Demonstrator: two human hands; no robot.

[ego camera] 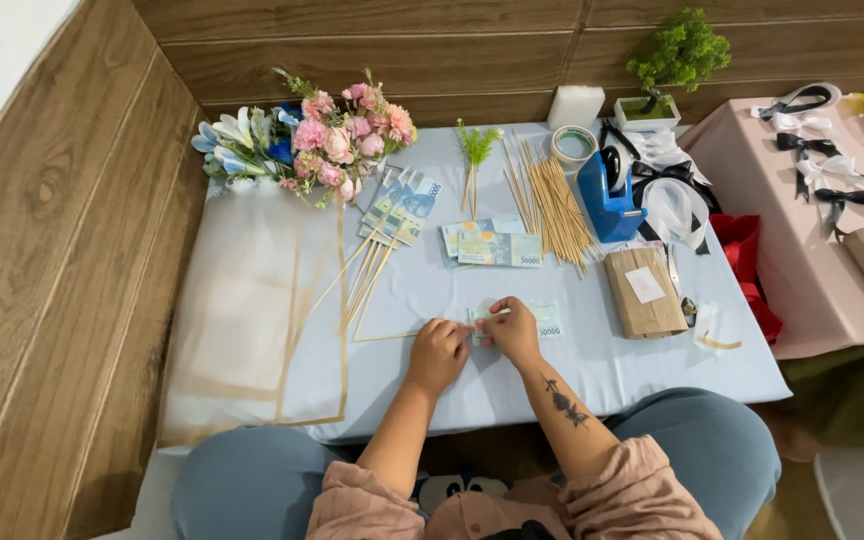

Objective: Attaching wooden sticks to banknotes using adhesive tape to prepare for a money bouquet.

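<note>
Left hand (pixel 439 345): fingers curled down on the left end of a pale banknote (pixel 542 320), pinning it flat to the tabletop (pixel 592 370); the grip is closed on the paper's edge, fingertips tucked under the knuckles so the exact pinch cannot be made out.
Right hand (pixel 512 328): thumb and fingers pinched shut on the same banknote just beside the left hand, the two hands touching, which keeps the paper taut between them.
Banknote: lies near the front middle of the tabletop, close to the person's lap, its right end sticking out free past the right hand.
Thin stick (pixel 382 338): runs from the left toward the hands, its near end hidden under them, so whether it touches the note cannot be told.
Finished pieces (pixel 397 205): folded notes on sticks, fanned out farther back and to the left, out of the way of the working spot.
Spare notes (pixel 492 245): a small flat stack straight ahead of the hands, near enough to reach.
Bundle of sticks (pixel 552 205): laid lengthwise at the back, right of the spare notes.
Tape dispenser (pixel 607 195): blue, standing right of the sticks, on the right hand's side.
Flowers (pixel 337 140): pink and white blooms at the back left corner, well apart from the hands.
Wrapping sheet (pixel 242 320): translucent with a gold border, spread flat on the left, hanging over the edge.
</note>
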